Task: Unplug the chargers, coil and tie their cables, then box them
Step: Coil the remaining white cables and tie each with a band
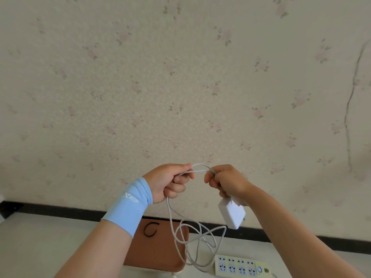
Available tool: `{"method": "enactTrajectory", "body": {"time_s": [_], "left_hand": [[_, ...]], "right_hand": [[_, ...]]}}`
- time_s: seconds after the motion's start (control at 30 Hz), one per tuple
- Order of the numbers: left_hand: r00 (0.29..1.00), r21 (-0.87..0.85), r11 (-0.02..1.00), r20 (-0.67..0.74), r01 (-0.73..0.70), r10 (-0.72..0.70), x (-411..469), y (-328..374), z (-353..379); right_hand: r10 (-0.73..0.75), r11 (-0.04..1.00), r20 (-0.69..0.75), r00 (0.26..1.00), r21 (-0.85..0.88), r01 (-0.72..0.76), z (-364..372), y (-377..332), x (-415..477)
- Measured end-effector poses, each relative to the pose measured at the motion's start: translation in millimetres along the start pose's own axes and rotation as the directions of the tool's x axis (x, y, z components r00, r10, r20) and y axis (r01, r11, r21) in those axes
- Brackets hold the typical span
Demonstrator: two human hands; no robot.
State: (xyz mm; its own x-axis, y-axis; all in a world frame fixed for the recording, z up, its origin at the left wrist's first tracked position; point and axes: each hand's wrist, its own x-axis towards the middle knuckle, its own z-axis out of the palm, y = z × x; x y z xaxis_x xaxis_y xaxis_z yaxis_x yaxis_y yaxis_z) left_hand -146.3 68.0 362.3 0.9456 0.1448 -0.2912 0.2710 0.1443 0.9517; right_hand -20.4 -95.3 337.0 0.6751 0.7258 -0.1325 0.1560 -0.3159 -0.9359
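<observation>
Both hands are raised in front of the wall, holding one white charger cable [192, 237]. My left hand [168, 182], with a light blue wristband, grips the cable near its top loop. My right hand [228, 182] pinches the same loop, and the white charger block [231, 214] hangs under its palm, partly hidden by the fingers. The rest of the cable dangles in loose tangled loops down to the table. A black tie [150, 229], curled like a C, lies on a brown tray [156, 255] below.
A pale yellow power strip [241, 266] with several empty sockets lies on the white table [50, 247] at the lower right, beside the tray. A black strip runs along the table's far edge under the flowered wall.
</observation>
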Motion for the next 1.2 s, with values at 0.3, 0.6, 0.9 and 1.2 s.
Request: {"method": "enactTrajectory", "body": {"time_s": [0.3,0.6,0.9,1.2], "left_hand": [[0.948,-0.107,0.957,-0.2,-0.271,0.246,11,4,27],[0.835,0.805,0.573,-0.204,-0.153,0.51,8,1,12],[0.561,0.242,0.834,-0.643,-0.496,0.521,19,2,4],[0.999,0.307,0.952,0.035,-0.001,-0.01,22,-40,33]], "right_hand": [[-0.025,0.988,0.308,0.951,-0.137,0.07,13,0,-9],[0.208,0.889,0.549,0.81,-0.45,0.077,18,4,-15],[0.069,0.995,0.474,0.878,-0.091,-0.029,10,0,-12],[0.03,0.89,0.165,0.986,0.444,-0.102,4,3,0]]}}
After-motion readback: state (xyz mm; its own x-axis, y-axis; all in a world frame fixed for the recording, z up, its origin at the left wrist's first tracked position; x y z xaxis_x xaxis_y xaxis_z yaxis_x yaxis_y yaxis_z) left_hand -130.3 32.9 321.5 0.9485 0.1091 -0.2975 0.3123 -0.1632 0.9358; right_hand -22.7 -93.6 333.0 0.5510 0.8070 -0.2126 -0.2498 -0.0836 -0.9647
